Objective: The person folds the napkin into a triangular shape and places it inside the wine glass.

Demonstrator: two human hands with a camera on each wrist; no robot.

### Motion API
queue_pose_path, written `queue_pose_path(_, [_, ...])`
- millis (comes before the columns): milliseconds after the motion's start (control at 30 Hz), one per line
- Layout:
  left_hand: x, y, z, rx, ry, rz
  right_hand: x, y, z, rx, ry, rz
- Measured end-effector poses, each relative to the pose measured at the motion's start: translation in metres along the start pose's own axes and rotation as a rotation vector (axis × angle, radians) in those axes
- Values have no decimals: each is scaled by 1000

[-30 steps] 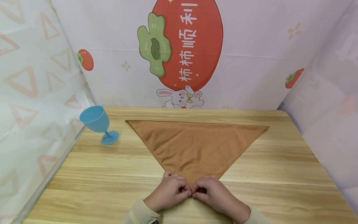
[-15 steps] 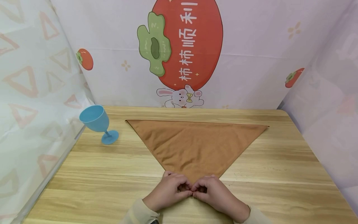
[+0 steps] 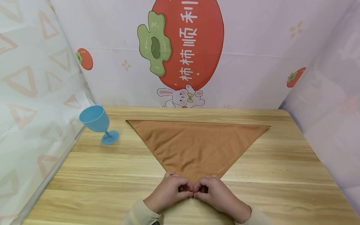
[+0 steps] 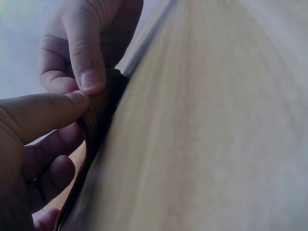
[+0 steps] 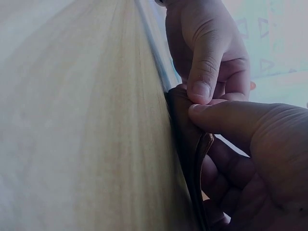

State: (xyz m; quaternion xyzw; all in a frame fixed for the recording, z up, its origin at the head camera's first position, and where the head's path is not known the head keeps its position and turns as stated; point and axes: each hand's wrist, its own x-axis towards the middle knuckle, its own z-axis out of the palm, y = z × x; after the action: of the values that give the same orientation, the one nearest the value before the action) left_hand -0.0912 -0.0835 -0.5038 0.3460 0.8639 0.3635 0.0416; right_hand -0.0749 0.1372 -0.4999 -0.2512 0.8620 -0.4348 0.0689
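A brown cloth napkin (image 3: 194, 143) lies as a triangle on the table, its long edge at the far side and its point towards me. At that near point my left hand (image 3: 170, 191) pinches the cloth between thumb and fingers. Right beside it, my right hand (image 3: 216, 194) pinches the same corner, the fingertips of both hands almost touching. In the left wrist view the gripped cloth edge (image 4: 98, 113) stands slightly raised off the wood, in layers. The right wrist view shows both thumbs pressing on the cloth (image 5: 185, 115).
A blue goblet (image 3: 97, 120) stands at the table's left, beyond the napkin's left corner. The wooden table (image 3: 281, 175) is bounded by a printed backdrop (image 3: 253, 78) behind and sheets hanging at both sides.
Both hands stay at the napkin's near corner, with only slight fingertip motion. The napkin and goblet keep their places.
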Motion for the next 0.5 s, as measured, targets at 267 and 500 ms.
queue_pose_path(267, [-1, -2, 2, 28, 2, 27, 0, 1, 0, 37, -3, -22])
queue_pose_path(500, [0, 0, 1, 39, 0, 25, 0, 2, 0, 22, 13, -40])
